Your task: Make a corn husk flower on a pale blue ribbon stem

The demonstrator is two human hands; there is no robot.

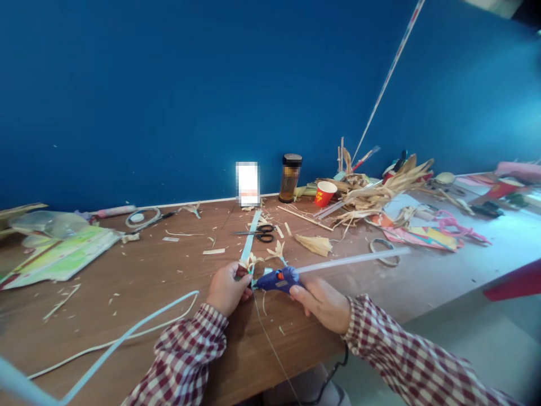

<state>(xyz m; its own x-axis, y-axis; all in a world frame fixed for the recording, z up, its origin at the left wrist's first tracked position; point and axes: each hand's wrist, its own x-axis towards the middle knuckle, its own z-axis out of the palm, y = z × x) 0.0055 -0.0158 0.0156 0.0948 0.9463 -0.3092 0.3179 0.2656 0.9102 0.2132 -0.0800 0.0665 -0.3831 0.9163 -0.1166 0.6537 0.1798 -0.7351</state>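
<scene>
My left hand [228,288] pinches a small pale flower [251,263], which looks made of dried corn husk, just below its petals. A thin wire [270,338] runs down from there past the table's front edge. In my right hand [323,301] is a blue hot glue gun [276,279], its nozzle close to the base of the flower; I cannot tell whether it touches. A long translucent glue stick [355,259] sticks out of its back. Beyond my hands lie a second husk flower [277,251], black-handled scissors [265,233] and a pale blue-green strip [250,239].
Dried corn husks [389,183] are heaped at the right back, beside a red paper cup [325,194] and a dark-lidded bottle [291,179]. A tape roll [384,252] lies right. A light-blue bent rod [139,326] crosses the left front. Husk scraps litter the table [160,270].
</scene>
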